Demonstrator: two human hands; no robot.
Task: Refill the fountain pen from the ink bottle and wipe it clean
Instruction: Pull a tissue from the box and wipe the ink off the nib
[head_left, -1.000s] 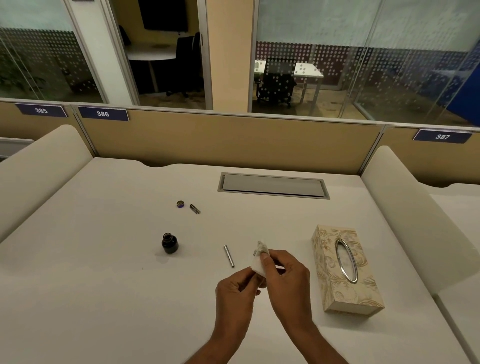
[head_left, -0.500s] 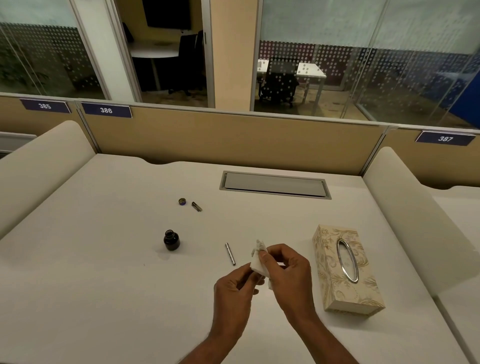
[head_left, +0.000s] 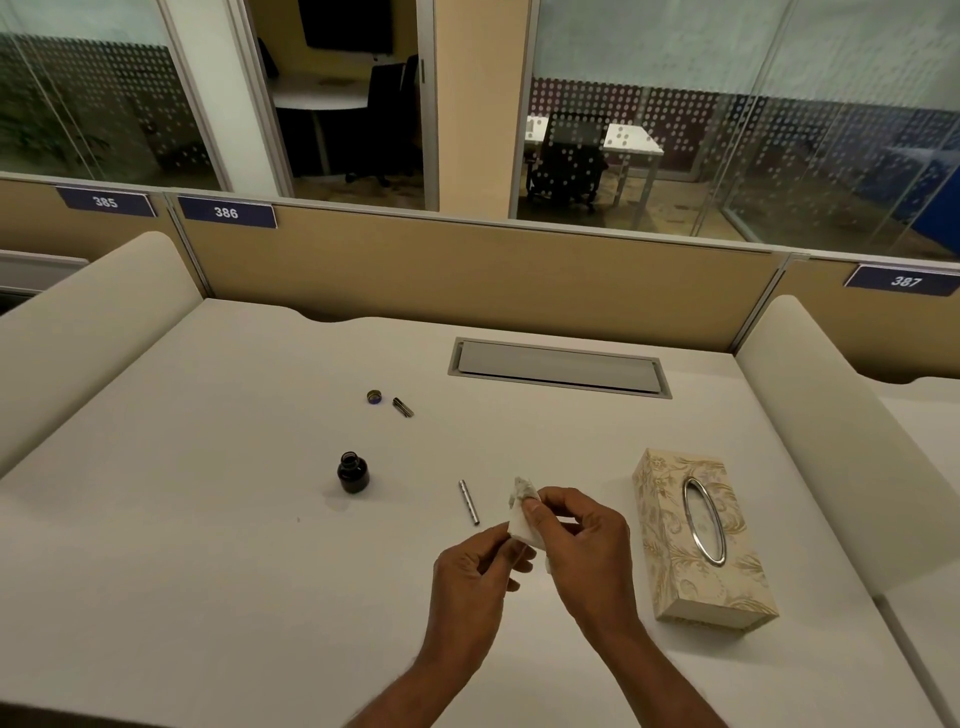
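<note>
White desk is filling most of the frame, with a tan partition running across behind it. A grey cable hatch is sitting flush in the desk just above centre. At the lower right a floral tissue box is lying flat, its oval opening facing up.

Low in the centre, the right hand and the left hand are meeting above the desk. The right hand is pinching a crumpled white tissue between thumb and fingertips. The left hand, fingers curled, is gripping the tissue's lower edge. Whatever the tissue is wrapping is staying hidden, so no nib end is showing.

Left of the hands, well apart from them, the dark ink bottle is standing upright and uncapped. Between the ink bottle and the tissue, a metal pen barrel is lying on the desk, near the tissue but apart from it. Above the ink bottle, a short metal pen piece is lying just beside the round bottle cap.
</note>
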